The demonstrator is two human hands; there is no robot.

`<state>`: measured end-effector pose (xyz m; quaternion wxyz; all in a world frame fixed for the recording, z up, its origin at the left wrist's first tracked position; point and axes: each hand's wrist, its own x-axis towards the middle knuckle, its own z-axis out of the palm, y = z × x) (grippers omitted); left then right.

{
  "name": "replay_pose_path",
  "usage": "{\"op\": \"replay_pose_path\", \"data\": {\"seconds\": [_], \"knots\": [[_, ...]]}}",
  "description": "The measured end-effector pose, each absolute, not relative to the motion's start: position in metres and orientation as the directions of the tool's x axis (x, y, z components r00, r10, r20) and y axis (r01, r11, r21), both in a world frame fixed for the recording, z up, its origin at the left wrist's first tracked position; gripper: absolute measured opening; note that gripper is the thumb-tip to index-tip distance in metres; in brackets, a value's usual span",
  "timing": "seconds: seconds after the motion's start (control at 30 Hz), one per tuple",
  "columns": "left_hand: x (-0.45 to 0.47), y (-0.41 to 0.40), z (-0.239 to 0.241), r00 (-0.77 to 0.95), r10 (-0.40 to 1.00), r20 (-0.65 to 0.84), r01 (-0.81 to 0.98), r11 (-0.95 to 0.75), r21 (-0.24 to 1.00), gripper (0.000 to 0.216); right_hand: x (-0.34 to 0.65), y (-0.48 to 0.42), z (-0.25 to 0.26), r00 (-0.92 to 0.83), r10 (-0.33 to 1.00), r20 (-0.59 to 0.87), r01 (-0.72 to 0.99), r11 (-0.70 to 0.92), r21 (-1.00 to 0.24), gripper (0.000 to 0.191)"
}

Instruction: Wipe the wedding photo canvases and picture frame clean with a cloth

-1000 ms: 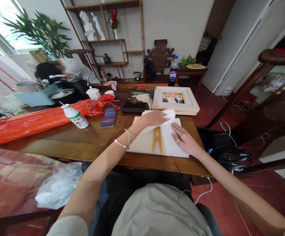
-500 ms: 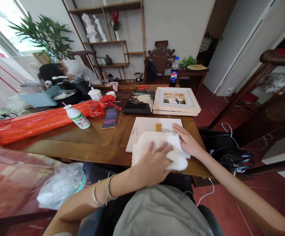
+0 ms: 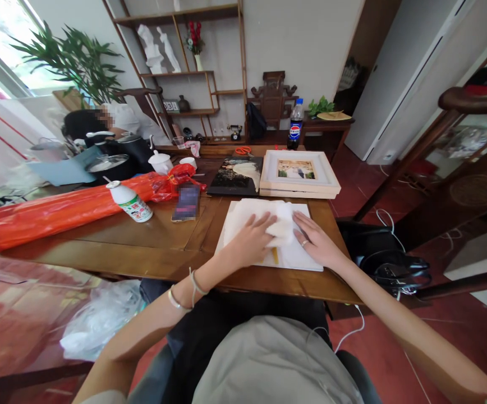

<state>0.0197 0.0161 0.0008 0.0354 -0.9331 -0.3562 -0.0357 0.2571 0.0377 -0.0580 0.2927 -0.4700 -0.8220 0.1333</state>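
White cloth lies under the spread left hand, white board under the flat right hand.

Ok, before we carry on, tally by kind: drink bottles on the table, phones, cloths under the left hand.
Drink bottles: 2 (white bottle, cola bottle)
Phones: 1 (phone)
Cloths under the left hand: 1 (white cloth)
Total: 4

On the brown worktop lie a white board and a phone. Behind the board rest a dark panel and pale frame.
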Motion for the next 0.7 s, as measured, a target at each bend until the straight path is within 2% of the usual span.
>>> {"op": "replay_pose_path", "data": {"seconds": [0.2,0.4,0.57,0.7], "knots": [[0.013,-0.052,-0.001,0.82,0.547,0.168,0.558,-0.829,-0.027,0.018,0.26,0.039,-0.06,-0.411,0.844,0.346,0.697,0.535,-0.477,0.053],[0.005,-0.012,0.0,0.785,0.609,0.113,0.613,-0.79,0.002,0.026,0.258,0.038,-0.058,-0.385,0.856,0.345,0.706,0.514,-0.487,0.054],[0.004,0.033,-0.003,0.761,0.636,0.126,0.647,-0.758,-0.084,0.028,0.257,0.037,-0.057,-0.393,0.853,0.344,0.709,0.519,-0.477,0.055],[0.007,0.009,-0.006,0.776,0.619,0.119,0.63,-0.761,-0.151,0.022,0.257,0.037,-0.057,-0.38,0.863,0.332,0.714,0.502,-0.488,0.056]]}}
